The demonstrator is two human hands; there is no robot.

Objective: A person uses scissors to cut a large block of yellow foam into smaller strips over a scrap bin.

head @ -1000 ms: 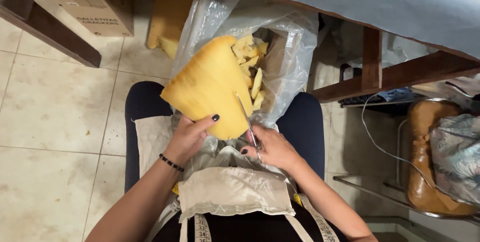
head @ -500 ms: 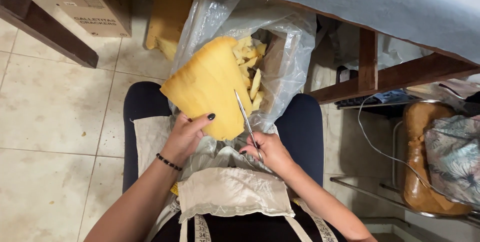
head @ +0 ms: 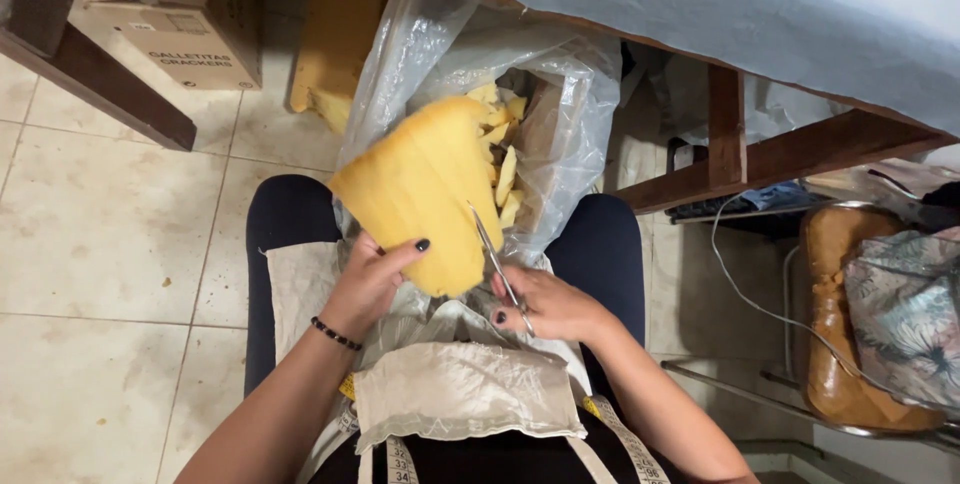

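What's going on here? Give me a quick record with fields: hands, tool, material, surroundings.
left hand: left hand grips the lower edge of a yellow foam block, thumb on its face
right hand: right hand holds scissors, blades at the foam's right edge
material: foam strips hang cut along that edge
below: clear plastic bag open between the knees
lap: beige apron
surroundings: cardboard box on the tile floor, wooden table ahead

Left hand [head: 365, 284] grips yellow foam slab [head: 420, 189]; right hand [head: 545, 306] holds scissors [head: 495, 262] at its edge.
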